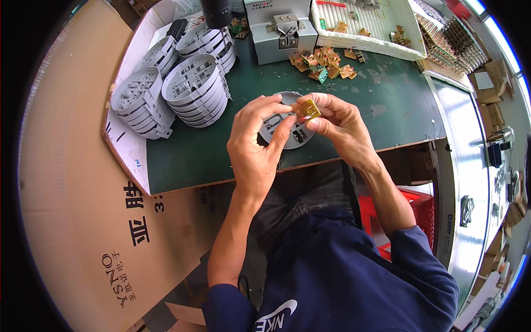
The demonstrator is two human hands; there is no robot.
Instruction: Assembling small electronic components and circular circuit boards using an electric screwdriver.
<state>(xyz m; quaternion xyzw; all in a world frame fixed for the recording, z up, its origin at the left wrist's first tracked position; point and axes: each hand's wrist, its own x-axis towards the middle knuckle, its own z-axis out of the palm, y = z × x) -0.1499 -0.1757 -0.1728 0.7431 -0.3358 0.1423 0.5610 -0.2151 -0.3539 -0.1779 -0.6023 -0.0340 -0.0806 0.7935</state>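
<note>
- One broad green surface stretched before a seated worker, its near edge just in front of the lap.
- Several stacks of grey round housings stood grouped at the left, nested one in another.
- At the back right, a ribbed white tray carried a few loose parts.
- Beside the tray, a grey metal machine stood at the rear.
- A loose pile of circuit boards lay in front of the machine and tray.
- Two bare hands met near the front edge: the right hand pinched a board between thumb and fingers, while the left hand curled close, thumb and fingertips at the board's left side; whether they gripped it could not be told.
- Below the hands, partly hidden, a single grey dish rested on the surface.
- Smallest, the tan board was held above the dish. It looked light and stiff, its mounted parts probably fragile; the bare edges seemed the safest hold, with a gentle pinch.
</note>
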